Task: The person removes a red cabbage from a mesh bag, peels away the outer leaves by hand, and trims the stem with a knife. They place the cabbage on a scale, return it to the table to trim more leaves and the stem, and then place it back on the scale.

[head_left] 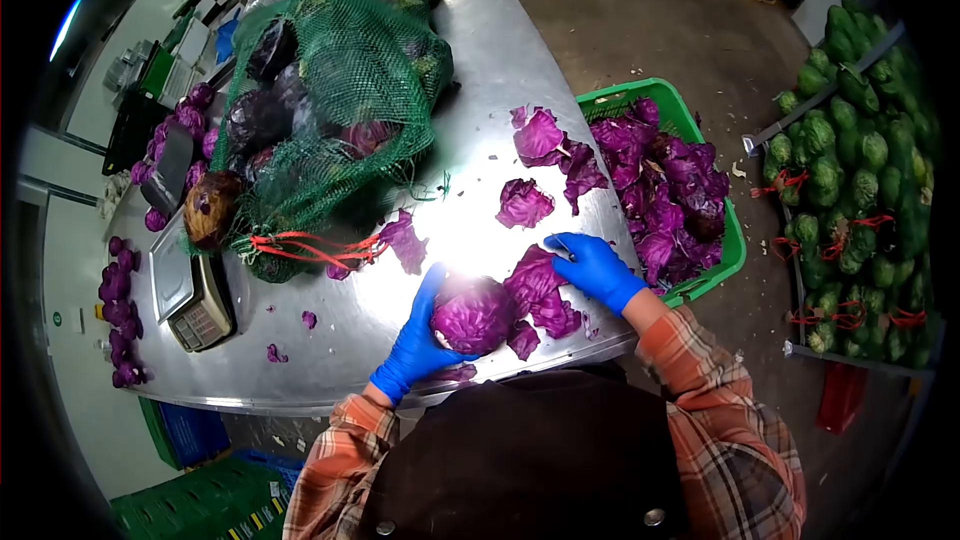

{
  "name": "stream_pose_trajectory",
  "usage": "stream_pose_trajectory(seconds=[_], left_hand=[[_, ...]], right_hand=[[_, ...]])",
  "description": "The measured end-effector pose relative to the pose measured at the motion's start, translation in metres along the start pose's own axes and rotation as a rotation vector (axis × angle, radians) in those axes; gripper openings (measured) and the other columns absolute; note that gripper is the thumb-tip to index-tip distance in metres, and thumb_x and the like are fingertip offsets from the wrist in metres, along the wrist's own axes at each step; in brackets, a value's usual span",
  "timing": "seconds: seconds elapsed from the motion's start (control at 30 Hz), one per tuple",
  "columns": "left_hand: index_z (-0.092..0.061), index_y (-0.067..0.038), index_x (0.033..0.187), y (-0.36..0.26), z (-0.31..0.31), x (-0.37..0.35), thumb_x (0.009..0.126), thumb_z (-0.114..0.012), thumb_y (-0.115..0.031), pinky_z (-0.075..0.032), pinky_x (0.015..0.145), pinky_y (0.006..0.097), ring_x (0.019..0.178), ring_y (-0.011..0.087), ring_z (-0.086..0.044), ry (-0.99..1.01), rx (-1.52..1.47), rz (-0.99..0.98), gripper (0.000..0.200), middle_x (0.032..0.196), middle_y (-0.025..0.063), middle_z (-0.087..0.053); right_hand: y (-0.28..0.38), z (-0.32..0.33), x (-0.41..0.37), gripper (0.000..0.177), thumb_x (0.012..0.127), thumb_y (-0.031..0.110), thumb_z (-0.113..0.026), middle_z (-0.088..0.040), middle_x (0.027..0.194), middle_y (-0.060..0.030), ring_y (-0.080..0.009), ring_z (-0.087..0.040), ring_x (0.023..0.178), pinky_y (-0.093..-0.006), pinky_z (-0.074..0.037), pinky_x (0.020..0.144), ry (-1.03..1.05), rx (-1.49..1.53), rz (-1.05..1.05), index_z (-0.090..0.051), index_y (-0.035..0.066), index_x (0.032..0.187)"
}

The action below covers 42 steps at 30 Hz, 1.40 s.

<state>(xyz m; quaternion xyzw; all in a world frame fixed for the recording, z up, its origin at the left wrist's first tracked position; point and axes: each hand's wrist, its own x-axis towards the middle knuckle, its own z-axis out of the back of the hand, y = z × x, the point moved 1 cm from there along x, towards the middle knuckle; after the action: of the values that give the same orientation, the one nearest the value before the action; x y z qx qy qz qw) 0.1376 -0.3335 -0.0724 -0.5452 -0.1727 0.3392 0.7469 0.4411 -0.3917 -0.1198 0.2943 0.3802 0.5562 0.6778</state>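
My left hand [412, 345], in a blue glove, is wrapped round the left side of a trimmed red cabbage [474, 314] resting at the table's near edge. Loose purple cabbage leaves [537, 285] lie just right of that head. Above them, at the table's right side, is my right hand [594, 268], also gloved in blue. Its fingers are bent towards each other; a small dark thing shows between the fingertips, too small to name. More torn leaves [525, 203] are scattered farther up the metal table [480, 70].
A green crate [735, 240] full of leaves stands right of the table. On the table's left are a green net sack [350, 80] of cabbages, a scale [195, 310] and trimmed cabbages [118, 285]. Bagged green vegetables [850, 170] fill a rack at far right.
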Motion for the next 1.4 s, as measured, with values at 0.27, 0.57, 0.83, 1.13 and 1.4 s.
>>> stream_pose_trajectory(seconds=[0.27, 0.57, 0.83, 1.13, 1.4], left_hand=[[-0.014, -0.010, 0.152, -0.020, 0.008, 0.005, 0.067, -0.084, -0.015, -0.030, 0.113, 0.0392, 0.144, 0.0266, -0.021, 0.132, -0.070, 0.091, 0.111, 0.157, 0.0127, -0.017], [-0.011, -0.007, 0.151, -0.022, -0.034, -0.002, 0.067, -0.086, -0.018, -0.035, 0.109, 0.0375, 0.135, 0.0251, -0.034, -0.219, -0.445, 0.357, 0.113, 0.149, 0.0142, -0.029], [-0.010, -0.010, 0.152, -0.012, -0.037, -0.013, 0.062, -0.089, -0.014, -0.036, 0.109, 0.0375, 0.135, 0.0254, -0.034, -0.127, -0.420, 0.185, 0.120, 0.151, 0.0127, -0.027], [-0.006, -0.019, 0.153, -0.035, -0.031, -0.004, 0.069, -0.081, -0.002, -0.044, 0.105, 0.0382, 0.132, 0.0251, -0.040, -0.071, -0.522, 0.313, 0.115, 0.151, 0.0116, -0.027], [-0.008, -0.014, 0.153, -0.029, -0.040, -0.006, 0.070, -0.084, -0.013, -0.040, 0.106, 0.0371, 0.133, 0.0256, -0.038, -0.071, -0.441, 0.301, 0.113, 0.150, 0.0139, -0.028]], right_hand=[[0.068, -0.026, -0.003, 0.040, 0.088, 0.036, -0.064, -0.065, 0.110, -0.0149, -0.0290, -0.064, 0.098, -0.0365, -0.050, 0.088, 0.181, 0.298, 0.180, -0.063, 0.008, 0.117], [0.069, -0.011, -0.009, 0.023, 0.088, 0.025, -0.058, -0.067, 0.085, -0.0150, -0.0290, -0.065, 0.078, -0.0370, -0.051, 0.075, 0.170, 0.154, 0.148, -0.067, 0.006, 0.098], [0.076, 0.002, -0.033, 0.019, 0.086, 0.019, -0.062, -0.068, 0.084, -0.0122, -0.0255, -0.066, 0.075, -0.0332, -0.052, 0.071, 0.022, 0.063, 0.316, -0.068, 0.004, 0.095], [0.071, 0.032, -0.026, 0.056, 0.081, 0.029, -0.075, -0.057, 0.124, -0.0111, -0.0206, -0.056, 0.111, -0.0323, -0.045, 0.094, -0.052, 0.217, 0.015, -0.054, 0.005, 0.127], [0.081, -0.028, -0.014, 0.041, 0.082, 0.034, -0.072, -0.062, 0.100, -0.0112, -0.0252, -0.064, 0.091, -0.0344, -0.050, 0.084, 0.177, 0.117, 0.180, -0.061, 0.005, 0.108]])
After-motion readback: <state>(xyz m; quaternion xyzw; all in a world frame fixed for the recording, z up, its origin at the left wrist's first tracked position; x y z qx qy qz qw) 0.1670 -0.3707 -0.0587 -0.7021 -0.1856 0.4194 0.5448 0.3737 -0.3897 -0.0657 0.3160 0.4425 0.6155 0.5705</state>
